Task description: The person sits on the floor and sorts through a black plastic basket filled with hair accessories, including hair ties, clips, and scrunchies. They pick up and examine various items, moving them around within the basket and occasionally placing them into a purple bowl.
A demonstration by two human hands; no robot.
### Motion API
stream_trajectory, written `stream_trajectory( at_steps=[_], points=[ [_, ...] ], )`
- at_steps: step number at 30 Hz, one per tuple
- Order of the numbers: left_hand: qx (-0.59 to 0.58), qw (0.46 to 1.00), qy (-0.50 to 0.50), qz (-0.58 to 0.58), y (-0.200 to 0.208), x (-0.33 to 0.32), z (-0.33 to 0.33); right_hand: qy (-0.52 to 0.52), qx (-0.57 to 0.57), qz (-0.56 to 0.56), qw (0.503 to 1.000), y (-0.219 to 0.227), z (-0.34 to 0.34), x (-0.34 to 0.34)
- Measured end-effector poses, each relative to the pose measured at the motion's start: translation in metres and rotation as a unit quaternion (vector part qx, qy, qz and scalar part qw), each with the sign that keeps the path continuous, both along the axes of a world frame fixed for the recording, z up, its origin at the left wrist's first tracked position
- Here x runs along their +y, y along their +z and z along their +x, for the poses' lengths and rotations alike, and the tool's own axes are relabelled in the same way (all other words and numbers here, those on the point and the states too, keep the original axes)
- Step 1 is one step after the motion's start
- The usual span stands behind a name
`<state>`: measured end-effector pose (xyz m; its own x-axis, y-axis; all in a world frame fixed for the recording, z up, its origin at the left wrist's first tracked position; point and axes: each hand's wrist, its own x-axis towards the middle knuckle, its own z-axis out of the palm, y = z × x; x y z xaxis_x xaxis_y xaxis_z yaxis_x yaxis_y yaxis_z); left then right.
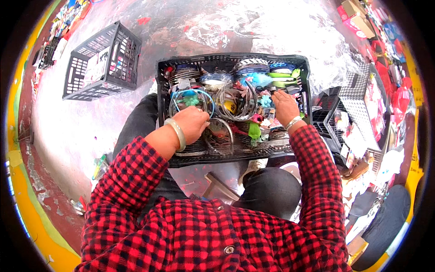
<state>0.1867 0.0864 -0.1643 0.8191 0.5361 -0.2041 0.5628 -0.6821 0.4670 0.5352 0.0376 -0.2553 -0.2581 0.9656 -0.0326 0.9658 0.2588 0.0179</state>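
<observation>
Black plastic lattice crate [233,59], packed with hairbands, hoops and fabric flowers, lying across the lap. Left hand [192,123] curled knuckles-up over the near left part, fingers folded down into the pile beside a thin blue hoop hairband with a green flower [205,96]; cannot tell whether anything is pinched beneath. Pale green bangle [177,133] on that wrist. Right hand [284,106] spread flat, fingers stretched onto the right part just beside a teal fabric flower [266,100], gripping nothing; silver bracelet [293,122] at the wrist.

Looks like rummaging and sorting within the crate, mid-way. Lifting one band out calls for a fingertip pinch on a single hoop and a slow pull, since hoops interlock.

Further off: second black crate [102,61] on the floor to the left, crumpled clear plastic sheet [272,31] beyond.
</observation>
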Motion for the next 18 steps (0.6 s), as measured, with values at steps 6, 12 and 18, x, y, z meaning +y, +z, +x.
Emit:
stream_trajectory(
  at_steps=[6,12,18],
  points=[
    [0.011,1.000,0.000,0.022,-0.007,-0.005,0.007,0.040,0.202,-0.039,0.978,0.027,-0.081,-0.027],
    [0.050,0.999,0.001,0.005,-0.016,-0.011,0.017,-0.025,0.149,-0.040,0.988,0.004,-0.099,-0.029],
    [-0.075,0.995,0.051,0.048,-0.007,-0.012,0.024,-0.027,0.344,0.015,0.938,0.045,-0.075,-0.027]
  ],
)
